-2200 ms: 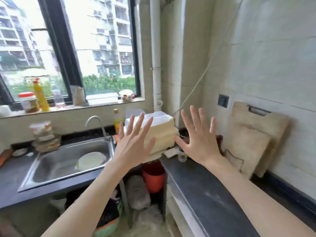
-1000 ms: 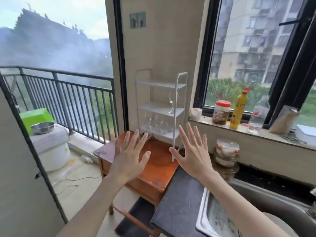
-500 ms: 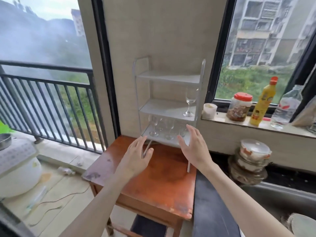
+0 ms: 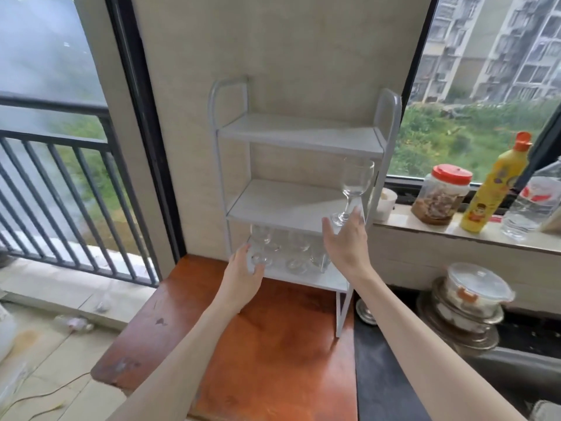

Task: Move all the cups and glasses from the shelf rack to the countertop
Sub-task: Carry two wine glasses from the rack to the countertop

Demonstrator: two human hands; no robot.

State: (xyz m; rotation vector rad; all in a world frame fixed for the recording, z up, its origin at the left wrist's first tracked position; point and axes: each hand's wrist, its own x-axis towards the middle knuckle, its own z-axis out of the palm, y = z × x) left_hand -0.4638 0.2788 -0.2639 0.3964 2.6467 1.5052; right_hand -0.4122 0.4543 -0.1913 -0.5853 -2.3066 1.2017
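A white three-tier shelf rack (image 4: pixel 300 205) stands on a reddish wooden table (image 4: pixel 261 344) against the wall. A clear wine glass (image 4: pixel 355 186) stands upright at the right end of the middle shelf. Several clear glasses (image 4: pixel 291 250) crowd the bottom shelf. My left hand (image 4: pixel 243 275) reaches into the bottom shelf's left end, fingers touching the leftmost glass, not closed around it. My right hand (image 4: pixel 346 238) is spread open just below the wine glass's foot, fingertips close to its base. The dark countertop (image 4: pixel 385 372) lies right of the table.
The windowsill at right holds a red-lidded jar (image 4: pixel 440 196), a yellow bottle (image 4: pixel 494 186), a water bottle (image 4: pixel 534 202) and a small white cup (image 4: pixel 387 203). Stacked lidded containers (image 4: pixel 473 296) sit on the counter by the sink. A railed balcony (image 4: pixel 60 196) lies left.
The view has swung from the sink corner to the rack and closed in. Both hands have moved forward to the rack, the left to the bottom shelf, the right up toward the wine glass.
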